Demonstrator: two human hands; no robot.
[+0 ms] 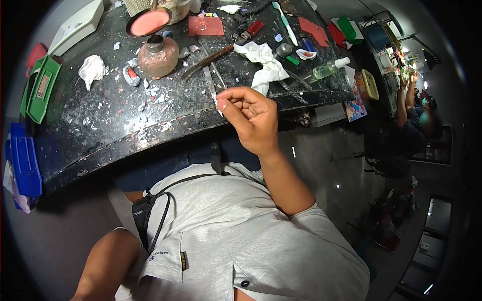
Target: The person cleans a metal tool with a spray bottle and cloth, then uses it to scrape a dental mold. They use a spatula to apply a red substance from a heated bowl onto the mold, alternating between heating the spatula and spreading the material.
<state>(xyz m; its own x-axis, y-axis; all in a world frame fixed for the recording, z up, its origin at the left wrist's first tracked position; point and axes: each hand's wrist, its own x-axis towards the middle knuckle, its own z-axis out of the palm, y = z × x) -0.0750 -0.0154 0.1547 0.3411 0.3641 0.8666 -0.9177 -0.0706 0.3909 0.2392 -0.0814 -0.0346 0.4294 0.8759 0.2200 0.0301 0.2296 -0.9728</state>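
My right hand [253, 118] is closed in a pinch at the table's front edge. Thumb and forefinger grip a slim metal tool [209, 79] with a flat, ribbed handle; a pale tip shows just below the fingers. Beyond it lie a thin metal instrument [217, 72] and a knife with a brown handle [216, 57]. A crumpled white tissue [263, 62] rests right of these. To the left stands a round glass spirit burner [158, 57], with a round dish of pink material [149, 23] above it. My left forearm [108, 263] hangs at lower left, its hand out of frame.
White and pink scraps litter the black tabletop [100, 135]. Pink sheets [206, 26], a toothbrush [285, 24] and a spray bottle [329, 69] lie farther back. Green [42, 90] and blue [25, 160] trays line the left edge. Another person [416, 120] works at a far-right bench.
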